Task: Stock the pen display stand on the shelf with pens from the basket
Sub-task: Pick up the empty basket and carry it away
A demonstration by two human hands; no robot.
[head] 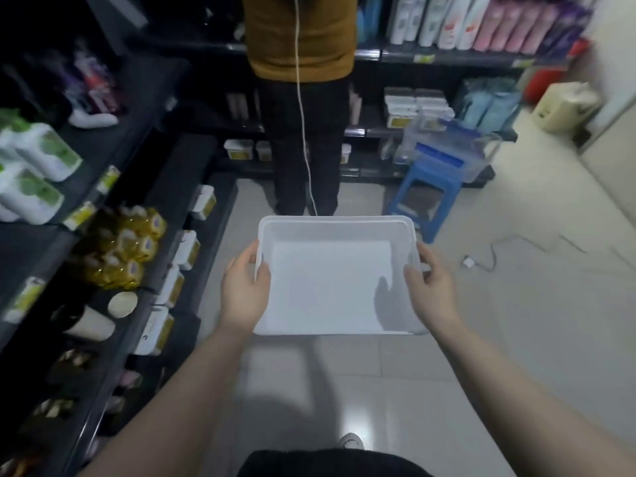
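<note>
I hold a white plastic basket (334, 223) level in front of me, above the tiled floor. Its inside shows only a bare white bottom; no pens are visible in it. My left hand (245, 287) grips the basket's left rim, thumb inside the wall. My right hand (432, 287) grips the right rim the same way. No pen display stand can be made out in this view.
Dark shelving (144, 208) runs along my left with white bottles, yellow bottles, tubs and paper cups. A person in a mustard top (303, 32) stands just ahead, facing the far shelf. A blue stool (425, 197) carrying a clear bin stands ahead on the right.
</note>
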